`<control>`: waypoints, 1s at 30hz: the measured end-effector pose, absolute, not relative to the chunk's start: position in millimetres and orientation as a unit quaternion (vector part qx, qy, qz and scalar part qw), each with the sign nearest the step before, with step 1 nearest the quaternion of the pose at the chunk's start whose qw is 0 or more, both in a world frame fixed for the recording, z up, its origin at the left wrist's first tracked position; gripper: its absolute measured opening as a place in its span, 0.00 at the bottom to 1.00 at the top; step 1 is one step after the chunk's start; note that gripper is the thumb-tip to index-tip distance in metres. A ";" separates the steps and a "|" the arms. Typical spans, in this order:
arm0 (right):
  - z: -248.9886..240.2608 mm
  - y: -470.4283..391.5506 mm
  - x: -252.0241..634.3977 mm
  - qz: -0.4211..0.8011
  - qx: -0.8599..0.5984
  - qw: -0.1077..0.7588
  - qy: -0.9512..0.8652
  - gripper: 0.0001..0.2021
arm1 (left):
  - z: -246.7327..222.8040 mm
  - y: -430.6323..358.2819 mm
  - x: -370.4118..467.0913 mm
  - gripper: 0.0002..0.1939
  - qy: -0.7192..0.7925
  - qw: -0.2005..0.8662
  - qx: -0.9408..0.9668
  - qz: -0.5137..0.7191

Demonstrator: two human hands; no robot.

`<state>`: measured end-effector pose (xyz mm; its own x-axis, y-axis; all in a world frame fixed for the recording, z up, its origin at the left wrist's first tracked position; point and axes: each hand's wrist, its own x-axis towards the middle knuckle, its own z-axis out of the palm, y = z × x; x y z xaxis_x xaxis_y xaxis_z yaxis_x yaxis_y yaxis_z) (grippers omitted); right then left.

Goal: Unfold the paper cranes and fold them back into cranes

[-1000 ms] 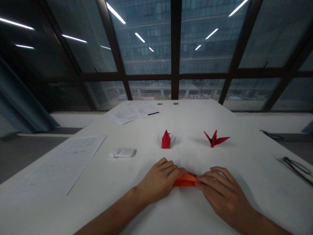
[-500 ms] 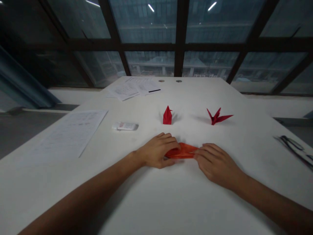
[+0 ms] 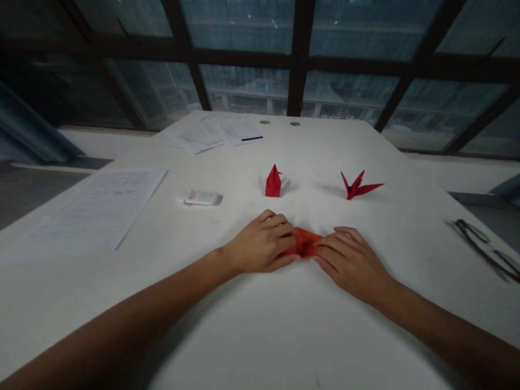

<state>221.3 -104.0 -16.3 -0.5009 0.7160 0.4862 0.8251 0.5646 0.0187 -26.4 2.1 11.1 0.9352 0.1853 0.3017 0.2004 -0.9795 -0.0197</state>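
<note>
A folded piece of orange paper lies low over the white table between my hands. My left hand is closed on its left end, with the fingers curled over it and the thumb along the near edge. The right end is pinched in the fingers of my right hand. Both hands cover parts of the paper. Beyond them stand two red folded-paper figures, one upright and pointed, the other with spread points farther right.
On the white table, a white tube lies left of the hands. A printed sheet is at the left, more papers with a black strip farther back. Eyeglasses rest near the right edge. Windows stand behind.
The view has tilted down slightly. My right hand has come a little closer to my left hand, and the orange paper between them shows a shorter, more opened shape.
</note>
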 end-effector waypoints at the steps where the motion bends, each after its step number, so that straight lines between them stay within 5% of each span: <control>1: -16.5 -104.4 221.2 -0.122 -0.454 0.215 -0.856 0.05 | 9.9 1.2 -25.4 0.15 -0.098 0.025 -0.983 -0.154; 9: -17.9 -103.3 221.0 -0.083 -0.482 0.237 -0.839 0.06 | 2.2 -1.4 -21.0 0.11 -0.158 -0.087 -0.972 -0.151; 21: -20.4 -99.1 227.7 0.027 -0.500 0.258 -0.826 0.06 | -1.6 1.7 -18.1 0.34 -0.276 -0.204 -0.923 -0.171; 26: -18.3 -99.4 226.8 0.039 -0.516 0.255 -0.817 0.01 | 0.2 2.9 -17.7 0.27 -0.246 -0.215 -0.930 -0.168; 30: -18.2 -99.4 225.8 0.039 -0.529 0.261 -0.807 0.13 | 2.0 3.2 -19.3 0.13 -0.183 -0.192 -0.950 -0.162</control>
<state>225.8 -99.4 -18.2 -0.3043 0.8735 0.3801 0.8330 0.4375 -0.3385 -19.3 3.2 2.0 0.8807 0.4095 0.2380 0.2847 -0.8593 0.4249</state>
